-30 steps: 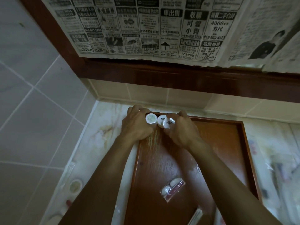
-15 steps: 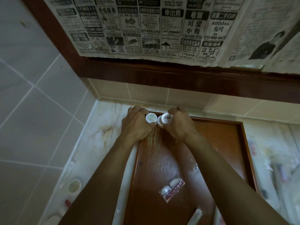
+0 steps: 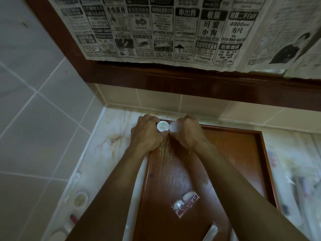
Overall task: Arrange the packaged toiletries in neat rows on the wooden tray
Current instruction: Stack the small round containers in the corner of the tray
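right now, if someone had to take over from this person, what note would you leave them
Left hand grips a round white toiletry pack at the wooden tray's far left corner. Right hand grips a second round pack beside it.
Done: a far row begun with these two.
Left: the clear sachet loose mid-tray and the flat packet at the near edge need lining up.

Both hands at far-left corner of wooden tray (image 3: 243, 153). Left hand (image 3: 147, 134) grips labelled round pack (image 3: 163, 126), right hand (image 3: 188, 133) grips plain white round pack (image 3: 175, 127), packs touching. Clear sachet (image 3: 185, 203) lies mid-tray.
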